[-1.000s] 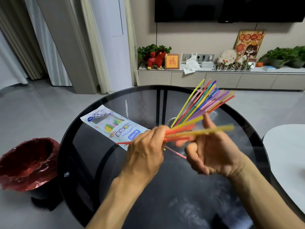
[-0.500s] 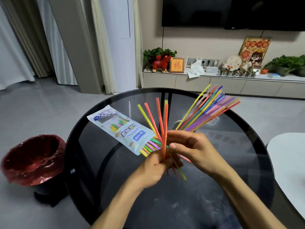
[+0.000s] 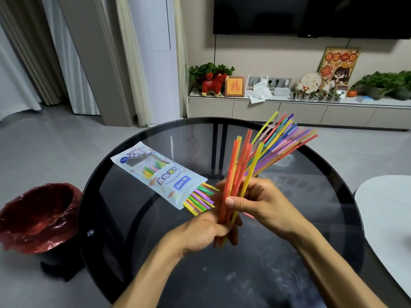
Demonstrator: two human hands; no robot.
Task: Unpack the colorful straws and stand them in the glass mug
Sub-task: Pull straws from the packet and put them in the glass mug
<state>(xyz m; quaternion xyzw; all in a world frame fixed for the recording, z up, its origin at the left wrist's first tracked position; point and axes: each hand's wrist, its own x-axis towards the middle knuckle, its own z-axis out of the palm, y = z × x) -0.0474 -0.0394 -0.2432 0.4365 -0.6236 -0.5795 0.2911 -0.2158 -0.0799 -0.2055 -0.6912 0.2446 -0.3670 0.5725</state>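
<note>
Head view | left hand point(image 3: 205, 233) and right hand point(image 3: 255, 202) both pinched held straws point(image 3: 236, 185) above table point(image 3: 138, 241) | light, slippery, easily kinked; hold near lower ends | more lay in packet point(image 3: 155, 174) and stood fanned in mug, itself hidden.

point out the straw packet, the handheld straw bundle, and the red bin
straw packet point(image 3: 155, 174), head view, on its printed front panel.
handheld straw bundle point(image 3: 239, 172), head view, on the orange stems above the hands.
red bin point(image 3: 40, 218), head view, on the red liner's inner wall.

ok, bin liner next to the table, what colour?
Red; the bin liner is glossy and crinkled, seen in the head view, left of the table.
</note>
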